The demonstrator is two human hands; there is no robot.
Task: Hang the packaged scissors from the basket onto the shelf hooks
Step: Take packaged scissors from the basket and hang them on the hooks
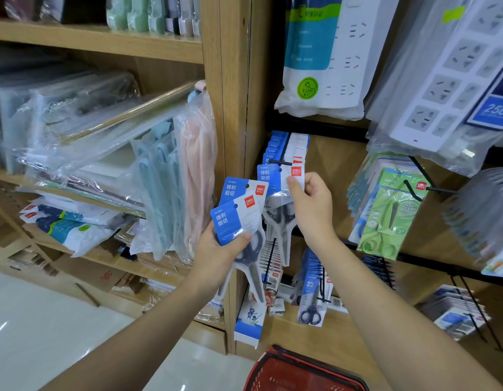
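Your right hand (311, 204), just right of the frame's centre, pinches the top card of one scissors pack (275, 179), thumb on the white corner beside the red logo. That pack is held up at the black hook (281, 162), and its punched hole sits just under the hook's cross tip; whether the hole is already on the wire is hard to tell. Behind it, more packs of the same kind hang in a row on that hook (284, 145).

Your left hand (222, 252), lower and left of centre, is closed around two more packs (239, 210), fanned so both blue cards show, thumb pressed across the front one.

These packs look light: thin card up top, clear plastic below, with the scissors' weight low down, so each will swing from its top. The card is stiff enough to steer but will probably bend near the hole, so hold close beside the hole, not on the slick plastic. The blades are sealed in, so nothing sharp is likely to meet your fingers.

The red basket (304, 373) sits at the bottom edge; what is left in it cannot be seen.
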